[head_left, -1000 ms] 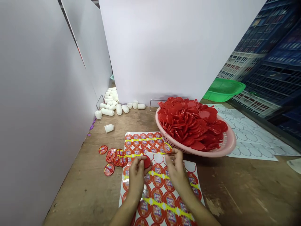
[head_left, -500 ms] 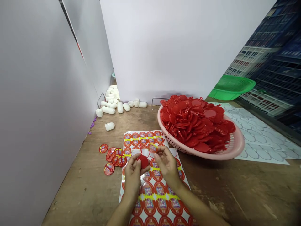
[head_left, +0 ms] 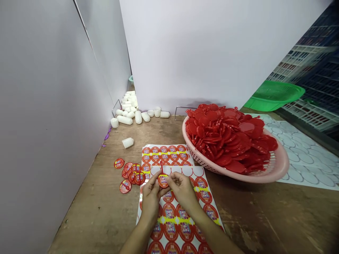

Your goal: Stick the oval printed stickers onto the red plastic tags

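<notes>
My left hand (head_left: 151, 193) grips a round red plastic disc (head_left: 162, 170) by its edge, its thin stem pointing away from me. A round printed sticker (head_left: 163, 180) now covers the disc's face. The fingers of my right hand (head_left: 182, 188) are closed at the sticker's right edge, thumb against it. Beneath both hands lie sticker sheets (head_left: 169, 231) with rows of red and yellow round labels; several circles in the top row of the upper sheet are bare white. Left of the sheets is a loose group of stickered discs (head_left: 132, 173).
A pink basket (head_left: 280, 165) heaped with red discs (head_left: 233, 137) stands at the right. Behind it are a green basket (head_left: 275, 95), used backing sheets (head_left: 304, 148) and stacked crates (head_left: 312, 70). White plastic cups (head_left: 128, 143) lie at the back left. Pale panels (head_left: 206, 53) wall the table.
My right hand has brought the loose sticker left and down onto the disc in my left hand. The plain red face now shows the print. The view has shifted slightly.
</notes>
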Demonstrator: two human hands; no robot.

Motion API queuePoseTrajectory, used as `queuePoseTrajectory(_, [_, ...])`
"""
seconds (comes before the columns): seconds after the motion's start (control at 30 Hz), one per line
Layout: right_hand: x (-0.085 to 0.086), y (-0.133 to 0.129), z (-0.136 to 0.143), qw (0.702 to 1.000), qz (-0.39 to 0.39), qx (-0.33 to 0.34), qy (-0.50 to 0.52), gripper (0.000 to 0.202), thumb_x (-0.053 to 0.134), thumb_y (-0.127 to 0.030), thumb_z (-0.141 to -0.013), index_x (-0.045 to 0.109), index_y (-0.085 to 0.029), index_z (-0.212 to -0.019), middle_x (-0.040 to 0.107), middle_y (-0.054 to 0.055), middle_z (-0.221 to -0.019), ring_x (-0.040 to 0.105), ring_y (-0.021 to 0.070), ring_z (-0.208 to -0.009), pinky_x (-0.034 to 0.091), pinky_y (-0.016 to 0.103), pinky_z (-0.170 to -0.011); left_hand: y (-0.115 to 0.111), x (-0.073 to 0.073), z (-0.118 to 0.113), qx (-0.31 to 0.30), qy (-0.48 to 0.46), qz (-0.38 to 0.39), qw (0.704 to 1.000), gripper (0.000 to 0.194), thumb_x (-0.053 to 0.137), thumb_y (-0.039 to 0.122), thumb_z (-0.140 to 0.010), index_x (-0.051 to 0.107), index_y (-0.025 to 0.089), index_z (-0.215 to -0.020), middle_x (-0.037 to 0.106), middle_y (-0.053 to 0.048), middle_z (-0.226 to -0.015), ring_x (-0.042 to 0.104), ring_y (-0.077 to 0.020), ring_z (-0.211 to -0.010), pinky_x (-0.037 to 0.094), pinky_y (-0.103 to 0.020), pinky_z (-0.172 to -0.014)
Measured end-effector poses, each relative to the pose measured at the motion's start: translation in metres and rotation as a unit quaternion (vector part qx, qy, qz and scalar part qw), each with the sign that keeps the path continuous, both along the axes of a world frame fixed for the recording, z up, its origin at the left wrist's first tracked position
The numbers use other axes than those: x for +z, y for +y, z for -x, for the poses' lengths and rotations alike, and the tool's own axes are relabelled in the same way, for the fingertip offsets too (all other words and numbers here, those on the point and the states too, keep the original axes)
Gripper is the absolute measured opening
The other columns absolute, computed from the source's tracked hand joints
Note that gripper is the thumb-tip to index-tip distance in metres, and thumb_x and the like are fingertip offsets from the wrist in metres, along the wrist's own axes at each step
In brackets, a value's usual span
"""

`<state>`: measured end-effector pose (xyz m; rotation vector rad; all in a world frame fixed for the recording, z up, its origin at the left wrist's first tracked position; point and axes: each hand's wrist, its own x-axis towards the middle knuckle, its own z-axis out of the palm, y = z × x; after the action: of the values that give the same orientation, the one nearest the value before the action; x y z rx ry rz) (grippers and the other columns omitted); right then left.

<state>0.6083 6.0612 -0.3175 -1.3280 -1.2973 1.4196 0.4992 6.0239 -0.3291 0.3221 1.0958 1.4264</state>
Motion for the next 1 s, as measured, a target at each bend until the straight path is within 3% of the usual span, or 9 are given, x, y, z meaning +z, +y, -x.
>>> queuePoseTrajectory(0.23, [-0.0018,-0.0028,0.0039,0.997,-0.031,-0.013,-0.063,0.025,0.054,-0.040,-0.075,0.051,-0.020,-0.060,0.051,-0.001,-0.055,0.046,0.0140,-0.052,0.038,0.027,-0.051,-0.0007,0.0037,0.0002,0.009,-0.004,0.007,1.000,0.045,0.078,0.031,-0.064,0.072,0.015,-0.105,0.072,-0.006,-0.082,0.070,-0.0272,-0.093,0.056,-0.044,-0.088])
queuePoseTrajectory(0.57, [-0.0032,-0.0037,0.0053,0.995,-0.047,-0.024,-0.084,0.025,0.052,-0.040,-0.076,0.048,-0.021,-0.059,0.051,-0.001,-0.054,0.047,0.0142,-0.051,0.037,0.027,-0.050,-0.0006,0.0040,0.0005,0.016,-0.022,0.002,1.000,0.040,0.075,0.029,-0.066,0.072,0.013,-0.103,0.074,-0.010,-0.089,0.072,-0.0269,-0.089,0.058,-0.041,-0.084])
queuePoseTrajectory(0.7, [-0.0028,-0.0043,0.0059,0.994,-0.051,-0.028,-0.094,0.025,0.052,-0.039,-0.076,0.047,-0.022,-0.058,0.052,-0.002,-0.052,0.047,0.0138,-0.049,0.036,0.026,-0.049,0.0004,0.0042,-0.0016,0.012,0.012,0.015,1.000,0.045,0.078,0.030,-0.065,0.070,0.012,-0.105,0.073,-0.013,-0.102,0.071,-0.0276,-0.093,0.058,-0.040,-0.082])
queuePoseTrajectory(0.87, [-0.0013,-0.0059,0.0086,0.990,-0.065,-0.039,-0.121,0.023,0.051,-0.036,-0.075,0.047,-0.022,-0.058,0.054,-0.002,-0.052,0.047,0.0137,-0.048,0.035,0.026,-0.048,0.0010,0.0061,-0.0040,0.001,0.077,0.021,0.997,0.047,0.078,0.035,-0.065,0.070,0.012,-0.105,0.075,-0.012,-0.091,0.072,-0.0267,-0.086,0.059,-0.038,-0.078])
queuePoseTrajectory(1.0, [0.0007,-0.0057,0.0067,0.976,-0.090,-0.034,-0.195,0.023,0.052,-0.031,-0.075,0.044,-0.024,-0.056,0.052,-0.002,-0.049,0.044,0.0132,-0.045,0.030,0.026,-0.047,-0.0001,0.0065,-0.0051,0.002,0.107,0.008,0.994,0.041,0.077,0.036,-0.066,0.071,0.014,-0.100,0.075,-0.011,-0.095,0.072,-0.0253,-0.086,0.059,-0.037,-0.079])
